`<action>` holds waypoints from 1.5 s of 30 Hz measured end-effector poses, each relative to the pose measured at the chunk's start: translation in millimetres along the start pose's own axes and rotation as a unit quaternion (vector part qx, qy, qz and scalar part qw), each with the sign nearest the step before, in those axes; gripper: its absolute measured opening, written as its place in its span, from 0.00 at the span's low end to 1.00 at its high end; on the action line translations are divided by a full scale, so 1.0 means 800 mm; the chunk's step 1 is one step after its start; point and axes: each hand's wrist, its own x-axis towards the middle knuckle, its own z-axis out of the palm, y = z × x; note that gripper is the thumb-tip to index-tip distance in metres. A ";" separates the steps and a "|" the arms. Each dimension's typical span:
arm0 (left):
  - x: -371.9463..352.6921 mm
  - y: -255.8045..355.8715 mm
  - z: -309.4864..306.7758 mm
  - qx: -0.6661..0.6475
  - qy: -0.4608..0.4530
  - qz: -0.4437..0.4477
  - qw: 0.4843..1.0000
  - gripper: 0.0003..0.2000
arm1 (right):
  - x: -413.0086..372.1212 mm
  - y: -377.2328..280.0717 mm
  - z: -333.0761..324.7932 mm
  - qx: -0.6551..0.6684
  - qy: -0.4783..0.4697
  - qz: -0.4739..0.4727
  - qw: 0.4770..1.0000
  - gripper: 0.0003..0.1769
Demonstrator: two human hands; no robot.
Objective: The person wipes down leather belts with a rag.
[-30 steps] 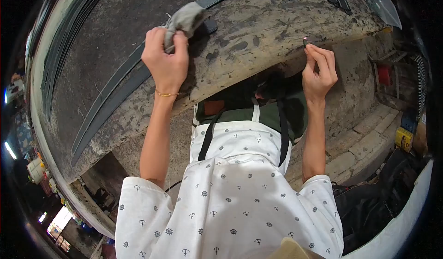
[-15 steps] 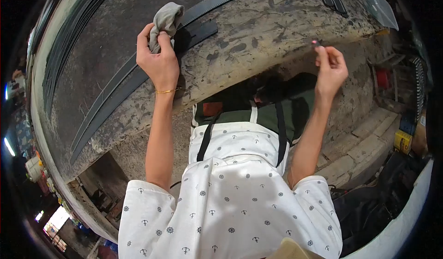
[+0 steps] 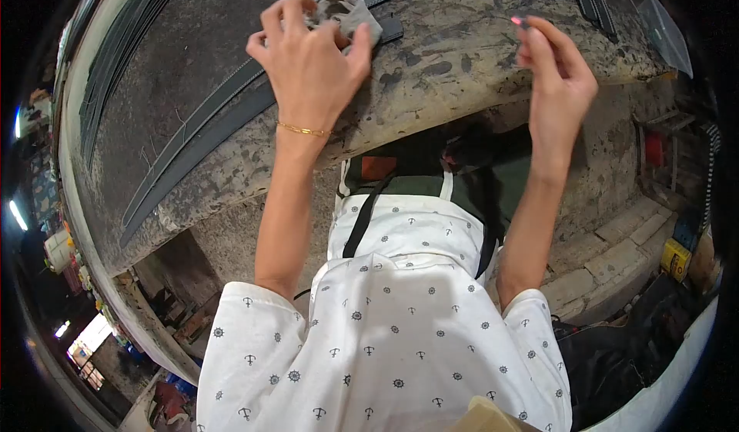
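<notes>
My left hand [image 3: 308, 59], with a thin gold bracelet at the wrist, is bent around a crumpled grey cloth [image 3: 356, 23]. The cloth sits over a long dark strap [image 3: 196, 128] with stitching along its edge. Part of the cloth is hidden behind my fingers. Over the right side of the table, my right hand [image 3: 560, 82] pinches a small dark piece with a bright pink tip [image 3: 516, 20] between thumb and fingers. Its exact kind is too small to make out.
The worn, stained table [image 3: 431, 93] curves in front of me. A bundle of dark straps [image 3: 127, 55] lies at the left, and more straps [image 3: 591, 5] at the upper right. A clear plastic box [image 3: 666, 32] stands at the right edge. A yellow box [image 3: 676, 257] is below right.
My left hand has moved right with the cloth and turned palm down, its fingers spreading over it. My right hand has risen farther over the table, still pinching the small piece.
</notes>
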 end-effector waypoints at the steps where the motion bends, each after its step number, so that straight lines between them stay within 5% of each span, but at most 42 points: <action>1: 0.004 -0.005 0.003 0.000 -0.001 0.000 1.000 0.08 | 0.008 0.007 0.014 0.002 -0.033 -0.013 0.999 0.10; 5: 0.036 -0.002 0.006 -0.043 0.073 0.075 0.994 0.08 | 0.038 0.002 0.070 -0.049 -0.073 0.030 0.996 0.05; 7: 0.051 0.007 0.007 -0.241 -0.118 0.079 0.960 0.08 | 0.050 0.026 0.090 -0.032 -0.068 0.041 0.996 0.05; 12: 0.056 -0.006 0.031 -0.256 -0.160 0.102 0.948 0.07 | 0.049 0.046 0.101 0.009 -0.026 0.079 0.997 0.05; 14: 0.057 -0.004 0.032 -0.260 -0.162 0.093 0.947 0.08 | 0.039 0.034 0.101 -0.109 -0.019 -0.013 0.994 0.07; 19: 0.044 -0.029 0.063 -0.258 -0.106 0.135 0.951 0.07 | 0.032 0.024 0.099 -0.181 -0.064 -0.025 0.981 0.09; 34: 0.051 -0.033 0.065 -0.258 -0.094 0.202 0.940 0.06 | 0.036 0.029 0.096 -0.011 -0.033 0.062 0.997 0.11; 39: 0.050 -0.031 0.061 -0.248 -0.092 0.189 0.946 0.06 | 0.030 0.025 0.096 -0.179 -0.071 -0.033 0.981 0.09; 43: 0.050 -0.031 0.065 -0.254 -0.099 0.179 0.945 0.06 | 0.020 0.035 0.094 -0.201 -0.107 0.017 0.974 0.12; 45: 0.049 -0.031 0.068 -0.259 -0.095 0.175 0.945 0.06 | 0.016 0.037 0.093 -0.213 -0.112 -0.033 0.970 0.11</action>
